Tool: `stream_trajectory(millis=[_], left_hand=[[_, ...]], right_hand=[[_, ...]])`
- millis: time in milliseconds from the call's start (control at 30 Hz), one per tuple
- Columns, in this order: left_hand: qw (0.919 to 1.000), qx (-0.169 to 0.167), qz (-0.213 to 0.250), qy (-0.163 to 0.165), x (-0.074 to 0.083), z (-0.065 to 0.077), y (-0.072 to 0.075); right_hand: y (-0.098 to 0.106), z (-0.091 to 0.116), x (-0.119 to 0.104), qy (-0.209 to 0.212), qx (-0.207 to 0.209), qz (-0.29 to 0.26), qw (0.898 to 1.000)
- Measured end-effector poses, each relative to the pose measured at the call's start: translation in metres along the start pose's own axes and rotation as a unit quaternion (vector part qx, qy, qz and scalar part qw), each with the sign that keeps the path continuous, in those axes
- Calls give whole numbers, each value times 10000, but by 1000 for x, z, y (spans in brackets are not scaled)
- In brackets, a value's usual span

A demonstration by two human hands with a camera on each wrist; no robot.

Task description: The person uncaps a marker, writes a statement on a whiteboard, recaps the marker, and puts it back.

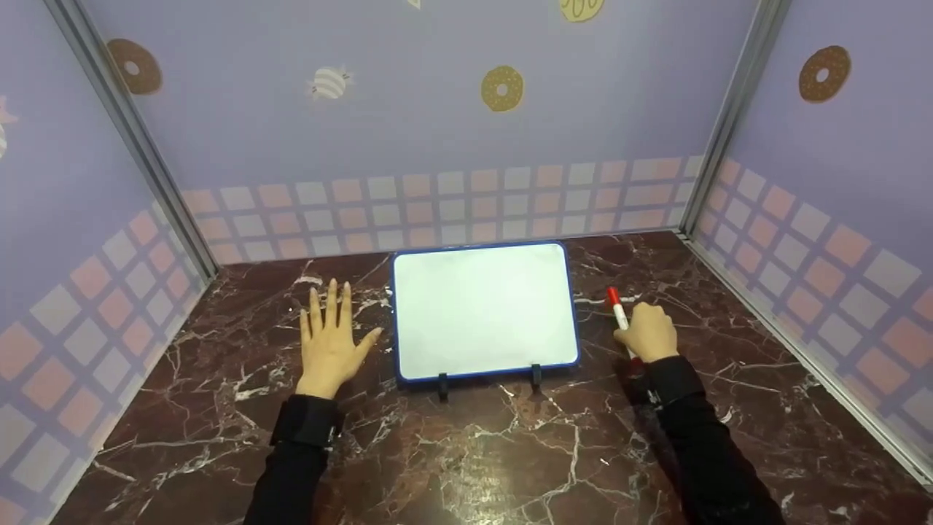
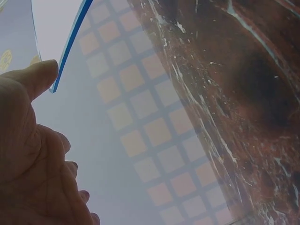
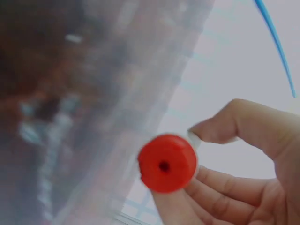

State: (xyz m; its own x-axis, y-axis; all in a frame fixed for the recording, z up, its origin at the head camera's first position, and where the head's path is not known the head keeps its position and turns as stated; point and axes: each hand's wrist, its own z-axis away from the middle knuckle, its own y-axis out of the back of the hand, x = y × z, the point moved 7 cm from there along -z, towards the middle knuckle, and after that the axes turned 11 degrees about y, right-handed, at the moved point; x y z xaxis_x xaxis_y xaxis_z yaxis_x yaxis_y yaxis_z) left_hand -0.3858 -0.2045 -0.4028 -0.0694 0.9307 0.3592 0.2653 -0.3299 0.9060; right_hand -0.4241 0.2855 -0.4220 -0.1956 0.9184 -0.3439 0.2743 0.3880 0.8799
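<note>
A blue-framed whiteboard point(image 1: 485, 310) leans on a stand in the middle of the table, its white face blank. To its right, my right hand point(image 1: 649, 332) holds a white marker point(image 1: 620, 316) with a red cap, pinched between thumb and curled fingers. In the right wrist view the marker's round red end point(image 3: 167, 163) faces the camera. Left of the board, my left hand point(image 1: 328, 350) is spread with straight fingers and holds nothing. The left wrist view shows its thumb in front of the board's blue edge point(image 2: 70, 42); whether they touch I cannot tell.
Two black stand hooks point(image 1: 442, 386) grip the board's lower edge. Underneath is a dark red marble-patterned table point(image 1: 466, 452). Purple walls point(image 1: 437, 131) with checks and donut pictures enclose the back and both sides, joined by grey metal corner posts point(image 1: 729, 117).
</note>
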Motion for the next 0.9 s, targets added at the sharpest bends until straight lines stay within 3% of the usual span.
stream_trajectory(millis=[133, 300, 467, 567, 667, 767, 833, 900], left_hand=[[10000, 39, -68, -10, 3, 0, 4], [9995, 277, -91, -111, 12, 2, 12], [9953, 872, -85, -421, 29, 6, 20], [9889, 1238, -287, -774, 47, 11, 21], [9799, 1441, -562, -1259, 72, 19, 17], [9642, 1672, -695, -1936, 99, 32, 11], [9481, 1882, -721, -2458, 116, 43, 7], [9269, 2198, -753, -2948, 130, 55, 5]], right_hand=[[20, 0, -11, 124, 559, -93, 9983], [38, 3, -35, 355, 952, -186, 9946], [46, 10, -71, 806, 1327, -188, 9877], [46, 17, -98, 1216, 1484, -143, 9813], [41, 26, -123, 1625, 1508, -51, 9751], [33, 36, -145, 1978, 1452, 52, 9694], [28, 42, -158, 2183, 1410, 122, 9656], [22, 48, -168, 2377, 1350, 168, 9618]])
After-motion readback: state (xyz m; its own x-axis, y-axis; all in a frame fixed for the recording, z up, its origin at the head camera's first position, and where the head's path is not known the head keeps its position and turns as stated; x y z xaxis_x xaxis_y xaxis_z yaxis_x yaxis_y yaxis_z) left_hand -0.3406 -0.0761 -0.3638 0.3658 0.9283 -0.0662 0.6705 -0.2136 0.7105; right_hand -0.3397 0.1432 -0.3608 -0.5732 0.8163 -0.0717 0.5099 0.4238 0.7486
